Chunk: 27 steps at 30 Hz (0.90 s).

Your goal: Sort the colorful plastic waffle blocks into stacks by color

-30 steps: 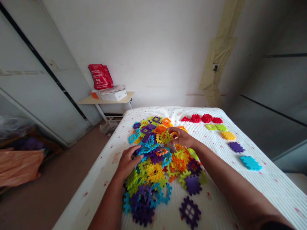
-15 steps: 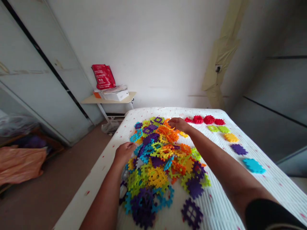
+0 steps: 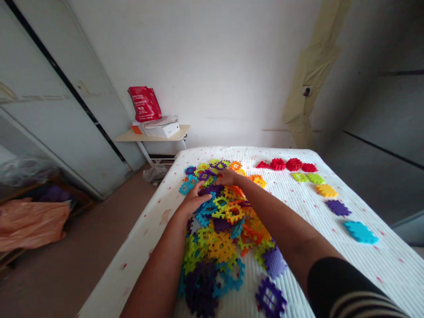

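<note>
A heap of toothed plastic building tiles (image 3: pixel 221 245) in purple, blue, lime, yellow and orange covers the left and middle of the bed. My left hand (image 3: pixel 194 199) reaches over the heap's left side, thumb and fingers apart, with nothing seen in it. Close by, my right hand (image 3: pixel 228 177) is at the far part of the heap, its fingers pointing left and touching or just above the tiles. Its fingertips are partly hidden among the pieces, and no tile shows lifted in it. A lone purple window tile (image 3: pixel 270 297) lies at the near edge.
Red tiles (image 3: pixel 293 164), lime tiles (image 3: pixel 315 178), a yellow tile (image 3: pixel 326 191), a purple tile (image 3: pixel 338 207) and blue tiles (image 3: pixel 360 232) lie sorted by colour along the right. Beyond the bed, a small table (image 3: pixel 130 136) bears a white box (image 3: pixel 164 130) and a red bag (image 3: pixel 144 104).
My right hand has moved left and slightly nearer over the heap. My left hand has moved right and forward onto it, its fingers spreading. The view has shifted slightly.
</note>
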### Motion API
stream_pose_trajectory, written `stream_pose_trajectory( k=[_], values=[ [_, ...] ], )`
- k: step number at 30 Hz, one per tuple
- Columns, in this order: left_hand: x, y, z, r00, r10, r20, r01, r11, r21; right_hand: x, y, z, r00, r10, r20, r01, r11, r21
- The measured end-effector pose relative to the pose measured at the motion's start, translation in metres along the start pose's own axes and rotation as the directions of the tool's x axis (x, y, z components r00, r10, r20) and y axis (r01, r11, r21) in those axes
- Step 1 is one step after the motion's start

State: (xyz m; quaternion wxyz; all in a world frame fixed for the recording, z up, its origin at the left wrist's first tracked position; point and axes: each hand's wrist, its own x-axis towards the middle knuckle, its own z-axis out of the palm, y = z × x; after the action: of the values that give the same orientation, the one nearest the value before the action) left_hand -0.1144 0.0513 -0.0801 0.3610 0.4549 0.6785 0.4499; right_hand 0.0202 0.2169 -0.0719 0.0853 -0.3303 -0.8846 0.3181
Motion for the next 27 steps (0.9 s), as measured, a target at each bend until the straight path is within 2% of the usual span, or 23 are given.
stream_pose_trajectory(
  k=[5, 10, 12, 16, 18, 21, 27],
  values=[
    [0.004, -0.001, 0.006, 0.992, 0.075, 0.103, -0.058, 0.986, -0.156, -0.014, 0.003, -0.003, 1.000, 0.026, 0.006, -0.027, 0.972, 0.233],
    [0.006, 0.007, 0.011, 0.979, 0.144, 0.147, -0.104, 0.963, -0.248, -0.036, -0.003, -0.010, 0.999, -0.021, -0.036, 0.035, 0.883, 0.469],
    [0.005, 0.014, 0.014, 0.973, 0.170, 0.156, -0.124, 0.955, -0.269, -0.045, -0.006, -0.015, 0.996, -0.061, -0.061, 0.085, 0.797, 0.598],
    [0.004, 0.029, 0.021, 0.962, 0.236, 0.138, -0.185, 0.934, -0.307, -0.064, -0.009, -0.027, 0.987, -0.153, -0.057, 0.127, 0.499, 0.857],
    [0.006, 0.037, 0.024, 0.954, 0.266, 0.140, -0.210, 0.923, -0.321, -0.074, -0.009, -0.035, 0.985, -0.167, -0.041, 0.113, 0.452, 0.885],
    [0.009, 0.047, 0.026, 0.942, 0.275, 0.194, -0.205, 0.926, -0.316, -0.091, -0.006, -0.047, 0.987, -0.143, -0.068, 0.129, 0.484, 0.865],
    [0.001, 0.043, 0.014, 0.936, 0.229, 0.267, -0.159, 0.953, -0.258, -0.141, 0.008, -0.062, 0.990, -0.088, -0.106, 0.137, 0.728, 0.671]
  ],
)
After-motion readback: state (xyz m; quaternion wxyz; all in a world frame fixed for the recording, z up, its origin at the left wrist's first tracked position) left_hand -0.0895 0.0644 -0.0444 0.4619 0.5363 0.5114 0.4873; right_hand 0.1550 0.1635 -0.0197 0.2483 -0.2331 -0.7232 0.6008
